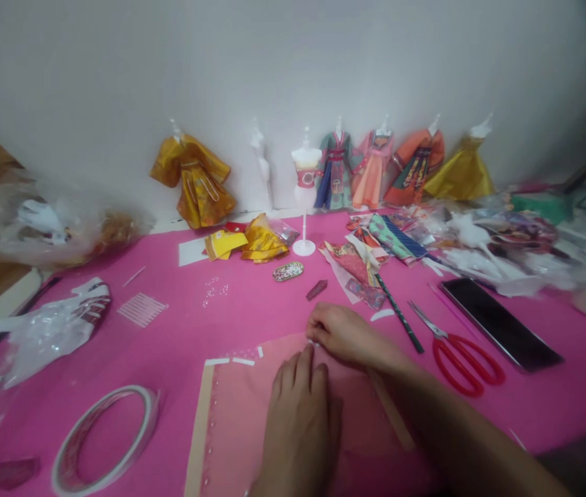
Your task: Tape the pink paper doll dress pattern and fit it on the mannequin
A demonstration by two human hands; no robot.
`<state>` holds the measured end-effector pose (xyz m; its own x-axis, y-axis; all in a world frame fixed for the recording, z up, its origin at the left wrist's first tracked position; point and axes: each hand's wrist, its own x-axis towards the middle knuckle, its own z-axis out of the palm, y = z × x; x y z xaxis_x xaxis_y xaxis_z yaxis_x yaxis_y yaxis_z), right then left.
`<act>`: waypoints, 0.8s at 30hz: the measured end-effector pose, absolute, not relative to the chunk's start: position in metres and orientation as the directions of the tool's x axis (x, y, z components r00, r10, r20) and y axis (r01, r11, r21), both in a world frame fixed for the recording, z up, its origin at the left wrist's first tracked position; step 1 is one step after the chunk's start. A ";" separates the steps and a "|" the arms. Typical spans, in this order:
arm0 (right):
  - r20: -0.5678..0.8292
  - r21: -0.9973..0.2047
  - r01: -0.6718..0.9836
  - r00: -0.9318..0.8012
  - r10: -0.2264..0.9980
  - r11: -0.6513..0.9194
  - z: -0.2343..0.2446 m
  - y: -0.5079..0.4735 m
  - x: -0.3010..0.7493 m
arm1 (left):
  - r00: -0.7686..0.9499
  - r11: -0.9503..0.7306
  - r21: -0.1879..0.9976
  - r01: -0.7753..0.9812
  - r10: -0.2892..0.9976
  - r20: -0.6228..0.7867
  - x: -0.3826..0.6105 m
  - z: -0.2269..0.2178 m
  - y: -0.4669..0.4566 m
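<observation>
A salmon-pink piece of fabric (241, 414) lies spread in front of me, with beige strips (198, 431) along its sides and small beads down its left part. My left hand (297, 414) rests on the fabric, palm down, fingers stretched towards its far edge. At that edge my right hand (342, 333) is closed in a pinch just beyond the left fingertips; a small whitish bit shows under its fingers, too small to name. Short white strips (243, 362) lie along the far left edge of the fabric.
Red-handled scissors (466, 362), a dark pencil (400, 314) and a phone (500, 323) lie to the right. A tape roll (106, 442) is at front left. Patterned fabric scraps (352, 266), a white mannequin stand (304, 207) and several dressed miniature mannequins (194, 179) are at the back.
</observation>
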<state>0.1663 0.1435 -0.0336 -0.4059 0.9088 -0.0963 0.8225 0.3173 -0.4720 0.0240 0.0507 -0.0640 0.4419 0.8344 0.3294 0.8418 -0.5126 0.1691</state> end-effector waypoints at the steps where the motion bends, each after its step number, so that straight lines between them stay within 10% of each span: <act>1: -0.094 -0.469 0.824 -0.404 0.910 0.318 -0.034 0.144 0.166 | 0.445 -0.512 0.169 0.842 0.836 0.320 0.024 -0.064 0.051; 24: -0.051 -0.397 0.848 -0.402 0.914 0.351 -0.041 0.141 0.165 | 0.431 -0.467 0.204 0.860 0.880 0.199 0.027 -0.058 0.051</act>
